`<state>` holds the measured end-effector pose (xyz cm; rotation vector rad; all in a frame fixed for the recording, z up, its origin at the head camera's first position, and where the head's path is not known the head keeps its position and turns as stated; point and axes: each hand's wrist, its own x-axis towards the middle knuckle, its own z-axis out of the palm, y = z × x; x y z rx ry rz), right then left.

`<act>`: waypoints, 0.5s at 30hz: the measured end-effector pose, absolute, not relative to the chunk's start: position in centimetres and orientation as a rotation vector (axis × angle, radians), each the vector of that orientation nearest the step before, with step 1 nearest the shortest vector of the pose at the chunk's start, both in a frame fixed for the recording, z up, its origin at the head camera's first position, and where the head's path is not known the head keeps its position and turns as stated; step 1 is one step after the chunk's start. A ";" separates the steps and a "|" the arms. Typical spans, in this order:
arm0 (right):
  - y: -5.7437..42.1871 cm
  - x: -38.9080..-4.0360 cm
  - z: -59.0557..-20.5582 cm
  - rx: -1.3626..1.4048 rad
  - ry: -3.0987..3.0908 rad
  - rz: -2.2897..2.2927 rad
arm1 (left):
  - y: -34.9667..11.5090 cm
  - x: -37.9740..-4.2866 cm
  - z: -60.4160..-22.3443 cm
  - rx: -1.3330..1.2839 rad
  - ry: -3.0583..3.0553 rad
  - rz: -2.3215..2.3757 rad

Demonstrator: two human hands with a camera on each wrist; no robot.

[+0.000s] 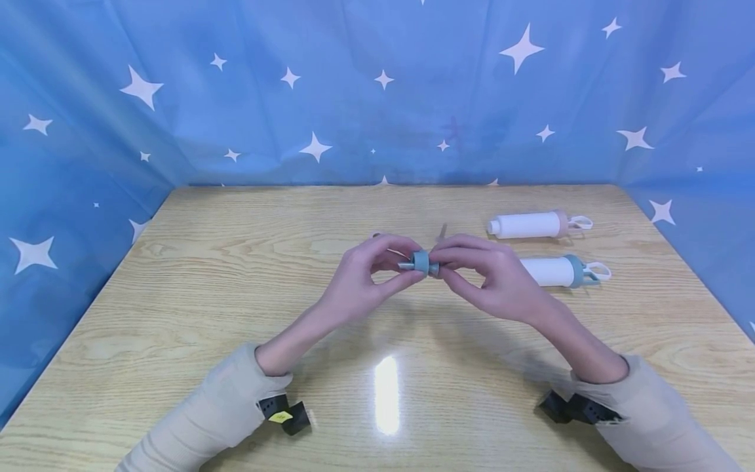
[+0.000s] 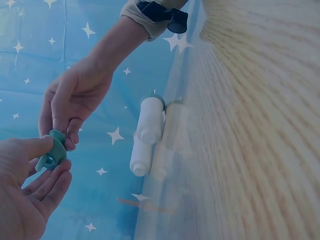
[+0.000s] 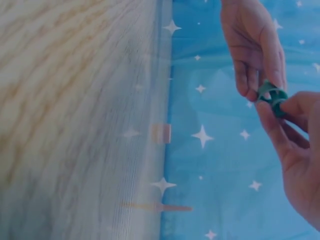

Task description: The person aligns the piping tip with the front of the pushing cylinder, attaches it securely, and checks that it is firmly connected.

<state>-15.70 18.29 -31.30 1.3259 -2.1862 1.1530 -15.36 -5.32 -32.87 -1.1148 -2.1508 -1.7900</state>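
Left hand [image 1: 358, 278] and right hand [image 1: 501, 275]: fingers clamped on teal piece [image 1: 421, 261], probably unfinished, though partly hidden. Right of it, we judge two white cylinders [image 1: 527, 225] assembled.

A pale wood-grain counter [image 1: 177, 314] carries the scene, a bright white patch of reflected light [image 1: 387, 395] lying on its near middle. Behind and along its sides hangs a blue cloth curtain [image 1: 348, 46] printed with white four-pointed stars of various sizes. Toward the far right lies a white cylinder with a pink collar and a white loop handle [image 1: 527, 225], its narrow nozzle pointing left. Just nearer lies a white cylinder with a teal collar and a similar loop [image 1: 548, 271], its left end hidden. The right wrist view also shows a thin brownish stick [image 3: 176, 207] and a small pinkish block [image 3: 161, 133], set well apart
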 end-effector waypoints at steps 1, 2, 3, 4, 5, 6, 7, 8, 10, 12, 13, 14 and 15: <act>18.3 -15.7 -31.3 1.315 -2.187 1.147 | -5.3 -15.4 -32.9 -1.120 -2.147 -1.794; 18.3 -15.7 -31.3 1.300 -2.192 1.135 | -5.3 -15.3 -32.8 -1.126 -2.143 -1.798; 18.3 -15.7 -31.3 1.283 -2.198 1.126 | -5.3 -15.3 -32.8 -1.129 -2.142 -1.801; 18.3 -15.6 -31.2 1.267 -2.205 1.120 | -5.3 -15.3 -32.8 -1.130 -2.141 -1.804; 18.3 -15.6 -31.2 1.253 -2.211 1.115 | -5.3 -15.3 -32.8 -1.130 -2.141 -1.808; 18.3 -15.6 -31.2 1.239 -2.216 1.113 | -5.3 -15.3 -32.8 -1.128 -2.141 -1.811; 18.3 -15.6 -31.2 1.229 -2.220 1.115 | -5.3 -15.3 -32.8 -1.127 -2.141 -1.816; 18.3 -15.5 -31.2 1.223 -2.222 1.131 | -5.2 -15.3 -32.8 -1.126 -2.141 -1.822; 18.3 -15.5 -31.1 1.225 -2.217 1.182 | -5.2 -15.2 -32.7 -1.121 -2.138 -1.837; 18.3 -15.4 -31.1 1.236 -2.206 1.242 | -5.2 -15.2 -32.7 -1.119 -2.135 -1.850; 18.3 -15.4 -31.1 1.242 -2.198 1.276 | -5.2 -15.2 -32.7 -1.119 -2.133 -1.856; 18.3 -15.4 -31.1 1.246 -2.191 1.308 | -5.2 -15.1 -32.7 -1.119 -2.132 -1.862; 18.3 -15.4 -31.1 1.249 -2.186 1.332 | -5.2 -15.1 -32.6 -1.119 -2.132 -1.866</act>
